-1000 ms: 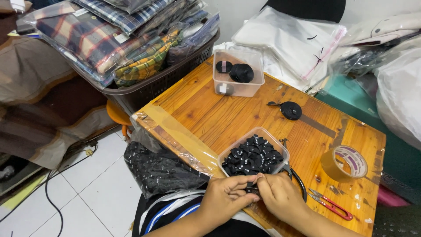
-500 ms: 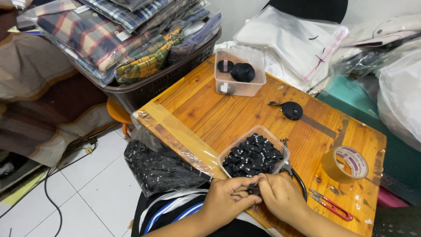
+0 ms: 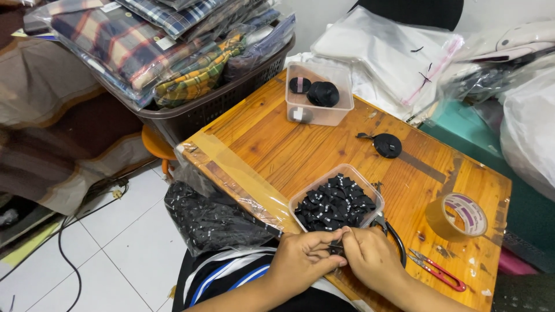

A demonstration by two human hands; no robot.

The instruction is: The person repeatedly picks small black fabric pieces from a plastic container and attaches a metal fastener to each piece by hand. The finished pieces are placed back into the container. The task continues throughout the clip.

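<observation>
My left hand point(image 3: 303, 260) and my right hand point(image 3: 373, 260) meet at the near edge of a small wooden table point(image 3: 277, 138). Between their fingertips they pinch a small black label piece point(image 3: 337, 248). Just beyond the fingers stands a clear plastic tub point(image 3: 337, 202) filled with several small black labels. Black-handled scissors point(image 3: 395, 234) lie beside my right hand, partly hidden by it.
A second clear tub point(image 3: 318, 95) with black ribbon rolls stands at the far edge. One black ribbon roll point(image 3: 387, 144) lies mid-table. A roll of tape point(image 3: 459, 215) and red thread snips point(image 3: 439, 271) lie at the right. A bag of black labels point(image 3: 214, 219) hangs at the left, beside a basket point(image 3: 202, 110) of folded plaid cloth.
Both hands stay together at the table's near edge, with only slight finger movement on the black piece. Nothing else has shifted.
</observation>
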